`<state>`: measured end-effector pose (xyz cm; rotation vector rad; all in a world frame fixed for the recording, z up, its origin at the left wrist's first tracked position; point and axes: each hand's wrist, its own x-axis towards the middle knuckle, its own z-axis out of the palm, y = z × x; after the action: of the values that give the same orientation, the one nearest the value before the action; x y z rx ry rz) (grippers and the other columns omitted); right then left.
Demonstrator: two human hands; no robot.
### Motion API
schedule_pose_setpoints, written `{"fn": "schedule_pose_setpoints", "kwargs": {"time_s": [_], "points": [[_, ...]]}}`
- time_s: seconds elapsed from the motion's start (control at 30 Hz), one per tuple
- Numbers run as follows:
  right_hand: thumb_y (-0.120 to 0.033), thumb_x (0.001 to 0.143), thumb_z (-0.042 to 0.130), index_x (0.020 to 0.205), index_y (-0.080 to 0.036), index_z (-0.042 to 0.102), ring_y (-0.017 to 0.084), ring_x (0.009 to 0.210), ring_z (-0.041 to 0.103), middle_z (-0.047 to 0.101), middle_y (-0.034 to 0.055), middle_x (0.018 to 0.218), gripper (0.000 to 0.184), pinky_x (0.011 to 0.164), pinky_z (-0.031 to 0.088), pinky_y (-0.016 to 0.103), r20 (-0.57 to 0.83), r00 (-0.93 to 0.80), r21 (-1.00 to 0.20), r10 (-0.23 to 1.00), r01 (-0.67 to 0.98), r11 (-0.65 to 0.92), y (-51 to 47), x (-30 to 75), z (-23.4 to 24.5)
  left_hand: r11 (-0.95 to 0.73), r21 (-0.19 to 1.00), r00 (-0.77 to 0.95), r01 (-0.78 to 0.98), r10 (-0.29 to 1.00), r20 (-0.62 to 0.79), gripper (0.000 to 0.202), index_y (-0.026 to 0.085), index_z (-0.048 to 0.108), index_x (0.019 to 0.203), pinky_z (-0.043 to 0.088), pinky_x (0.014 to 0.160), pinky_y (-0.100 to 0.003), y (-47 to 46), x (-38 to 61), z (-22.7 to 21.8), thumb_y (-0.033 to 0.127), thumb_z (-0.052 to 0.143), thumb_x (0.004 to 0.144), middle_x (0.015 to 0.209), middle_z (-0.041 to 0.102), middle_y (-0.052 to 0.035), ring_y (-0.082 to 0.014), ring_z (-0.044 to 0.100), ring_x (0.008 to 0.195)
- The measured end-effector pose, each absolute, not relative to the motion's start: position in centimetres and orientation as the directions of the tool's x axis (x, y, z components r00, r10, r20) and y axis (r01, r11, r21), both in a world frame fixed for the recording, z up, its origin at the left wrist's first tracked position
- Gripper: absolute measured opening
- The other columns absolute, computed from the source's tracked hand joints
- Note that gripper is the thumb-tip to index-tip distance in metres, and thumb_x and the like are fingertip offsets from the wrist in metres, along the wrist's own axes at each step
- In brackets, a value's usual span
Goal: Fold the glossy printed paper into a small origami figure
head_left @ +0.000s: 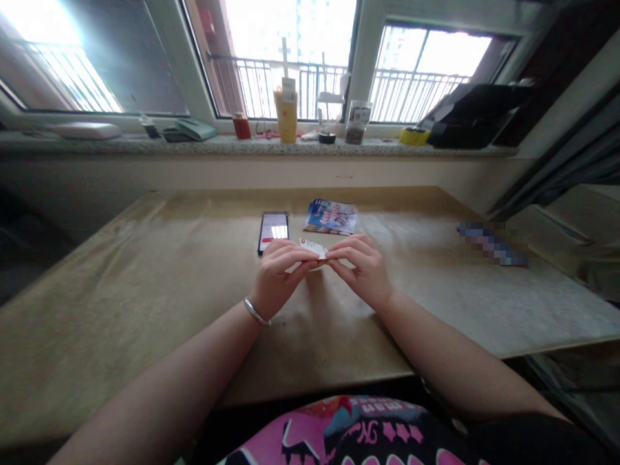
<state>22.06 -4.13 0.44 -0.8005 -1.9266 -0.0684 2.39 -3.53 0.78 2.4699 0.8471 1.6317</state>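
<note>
Over the middle of the table (194,310), my left hand (281,271) and my right hand (362,268) pinch a small white card (312,247) between them. It has a red mark and fine print I cannot read; its lower edge looks bent or folded. Fingertips of both hands cover its sides. A phone (274,227) with its screen lit lies flat just beyond my left hand. Beyond my right hand lies a stack of colourful blue and pink printed sheets or packets (332,216). My left wrist wears a silver bangle (257,312).
A blurred dark strip-like item (491,244) lies at the table's right. Along the windowsill (194,147) stand a yellow cup with a straw (287,116), a red jar (241,126), a clear container (358,123), yellow tape (414,135) and a black bag-like object (477,116).
</note>
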Motion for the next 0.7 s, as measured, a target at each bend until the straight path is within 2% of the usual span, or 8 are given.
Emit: {"fn": "schedule_pose_setpoints", "kwargs": {"time_s": [0.27,0.4,0.7], "points": [[-0.023,0.079,0.064,0.082,-0.024,0.065,0.017,0.083,0.060,0.068,0.0028,0.084,0.003,0.079,0.048,0.036,0.816,-0.279,-0.346,0.506,0.466,0.814,-3.87,21.91,0.65,-0.830,0.415,0.269,0.372,0.524,0.808,0.008,0.022,0.069,0.085,0.048,0.085,-0.038,-3.23,2.11,0.20,0.024,0.062,0.084,0.082,0.072,-0.0021,-0.0161,0.065,0.078],[-0.023,0.080,0.063,0.081,-0.024,0.065,0.017,0.083,0.060,0.068,0.0027,0.084,0.002,0.079,0.048,0.036,0.813,-0.254,-0.368,0.524,0.473,0.801,-3.80,21.92,0.44,-0.831,0.412,0.285,0.373,0.525,0.802,0.009,0.022,0.069,0.087,0.048,0.085,-0.038,-3.28,2.05,0.24,0.026,0.061,0.084,0.083,0.072,-0.0021,-0.0164,0.065,0.079],[-0.023,0.081,0.063,0.079,-0.026,0.066,0.018,0.083,0.059,0.068,0.0020,0.082,0.004,0.080,0.048,0.037,0.827,-0.243,-0.333,0.508,0.517,0.789,-4.01,22.01,0.42,-0.835,0.371,0.317,0.405,0.509,0.800,0.010,0.023,0.069,0.087,0.048,0.085,-0.038,-3.14,2.01,0.37,0.026,0.059,0.085,0.082,0.072,-0.0018,-0.0161,0.064,0.078]]}}
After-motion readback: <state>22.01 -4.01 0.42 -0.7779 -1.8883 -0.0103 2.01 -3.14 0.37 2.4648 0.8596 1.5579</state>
